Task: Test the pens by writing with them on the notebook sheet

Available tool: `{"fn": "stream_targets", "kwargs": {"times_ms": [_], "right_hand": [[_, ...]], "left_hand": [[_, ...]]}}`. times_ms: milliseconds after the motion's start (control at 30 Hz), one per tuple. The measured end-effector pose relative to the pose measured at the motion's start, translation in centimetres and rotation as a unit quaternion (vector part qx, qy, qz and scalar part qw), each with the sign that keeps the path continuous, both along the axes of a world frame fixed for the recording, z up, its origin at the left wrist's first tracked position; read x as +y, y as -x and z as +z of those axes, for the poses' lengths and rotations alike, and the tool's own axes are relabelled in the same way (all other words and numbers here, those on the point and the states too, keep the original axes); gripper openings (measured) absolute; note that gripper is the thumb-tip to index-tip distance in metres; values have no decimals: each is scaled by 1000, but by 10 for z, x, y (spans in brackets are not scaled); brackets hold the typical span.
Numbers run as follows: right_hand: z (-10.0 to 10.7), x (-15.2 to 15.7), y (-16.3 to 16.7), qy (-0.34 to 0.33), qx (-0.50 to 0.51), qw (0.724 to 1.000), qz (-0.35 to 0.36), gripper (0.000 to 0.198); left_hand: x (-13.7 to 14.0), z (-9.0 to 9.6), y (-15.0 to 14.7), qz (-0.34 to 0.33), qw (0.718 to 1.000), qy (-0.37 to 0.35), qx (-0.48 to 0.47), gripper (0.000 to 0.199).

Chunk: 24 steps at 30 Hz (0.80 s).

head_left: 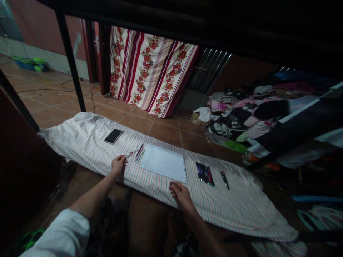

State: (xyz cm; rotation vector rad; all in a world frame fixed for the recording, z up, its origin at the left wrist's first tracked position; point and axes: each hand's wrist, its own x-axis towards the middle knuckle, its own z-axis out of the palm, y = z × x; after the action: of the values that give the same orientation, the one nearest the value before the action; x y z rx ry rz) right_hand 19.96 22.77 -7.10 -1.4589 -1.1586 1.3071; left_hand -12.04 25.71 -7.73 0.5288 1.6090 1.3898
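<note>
My left hand (119, 165) is closed around the near end of a light-coloured pen (131, 153) with reddish marks, which points right just above the striped cloth. Beside its tip lie a few more pens (139, 152), dark and pale, along the left edge of a spiral notebook (163, 162). The notebook's page is white with faint marks, and its spiral faces right. At the notebook's lower right corner rests my right hand (181, 196), holding nothing I can see, fingers loosely bent and slightly apart. Right of the notebook are a row of dark pens (205, 174) and a smaller dark group (224, 179).
A phone (114, 136) lies on the striped cloth (88, 137) at the left. Dark metal posts (70, 60) and an overhead beam frame the bench. Beyond are a tiled floor (164, 134), a floral curtain (150, 71) and a heap of clothes (249, 110).
</note>
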Motion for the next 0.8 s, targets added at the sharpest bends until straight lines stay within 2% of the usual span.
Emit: {"fn": "stream_targets", "kwargs": {"times_ms": [133,200,433,633,800], "right_hand": [[5,-3,3,0,4,1000,2,32],[9,-4,9,-1,7,1000,6,32],[40,-15,45,-14,28,999,40,37],[73,-33,62,-49,52,996,61,42],[87,-47,65,-65,72,991,96,36]], "left_hand": [[-12,16,-9,25,993,-22,-116,31],[-23,26,-21,21,984,-33,-172,21],[-75,64,-91,-67,938,-64,-333,8],[-100,81,-126,-130,920,-59,-366,18],[-109,84,-139,-181,934,-59,-303,24]]}}
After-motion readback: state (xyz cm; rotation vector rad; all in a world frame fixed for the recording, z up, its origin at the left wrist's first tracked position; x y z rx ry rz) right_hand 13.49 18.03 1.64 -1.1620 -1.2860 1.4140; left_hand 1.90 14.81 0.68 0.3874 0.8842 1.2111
